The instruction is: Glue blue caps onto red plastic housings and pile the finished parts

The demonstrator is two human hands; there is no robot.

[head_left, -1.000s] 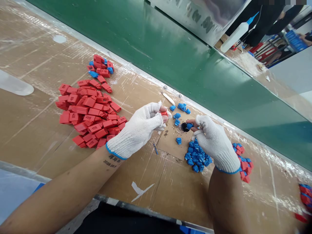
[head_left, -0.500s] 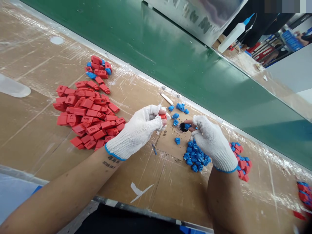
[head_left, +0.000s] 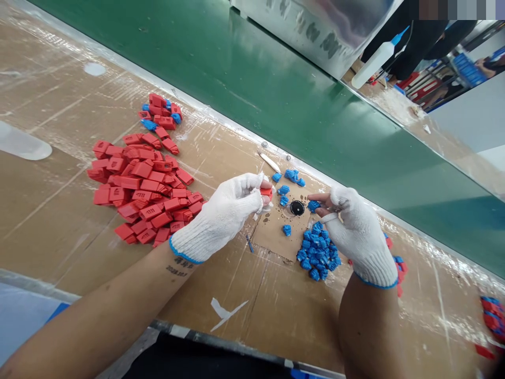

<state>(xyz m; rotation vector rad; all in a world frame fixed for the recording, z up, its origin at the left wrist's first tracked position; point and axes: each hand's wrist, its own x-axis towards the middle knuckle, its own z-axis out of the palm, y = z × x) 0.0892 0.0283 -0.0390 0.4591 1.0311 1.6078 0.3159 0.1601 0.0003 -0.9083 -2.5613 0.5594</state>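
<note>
White knitted gloves with bare fingertips cover both of my hands. My left hand (head_left: 236, 208) is closed on a small red plastic piece (head_left: 266, 192), mostly hidden by the fingers. Between the fingertips of my right hand (head_left: 347, 223) is a small blue piece (head_left: 314, 206). Just left of it, a round black cup (head_left: 297, 208) sits on a stained cardboard sheet (head_left: 276, 239). Several loose blue pieces lie around the cup, and a heap of blue pieces (head_left: 317, 252) is below my right hand. A large pile of red pieces (head_left: 145, 184) lies left of my left hand.
A white pen-like tool (head_left: 270, 162) lies by the green belt (head_left: 244, 84) that runs along the back. Red and blue pieces (head_left: 400, 268) lie behind my right wrist. A white scrap (head_left: 226, 313) is near the front edge. A white bottle (head_left: 373, 66) stands across the belt.
My right hand has moved right, away from the black cup, with the blue piece in its fingers. The cup now shows fully. My left hand stays nearly still with the red piece.
</note>
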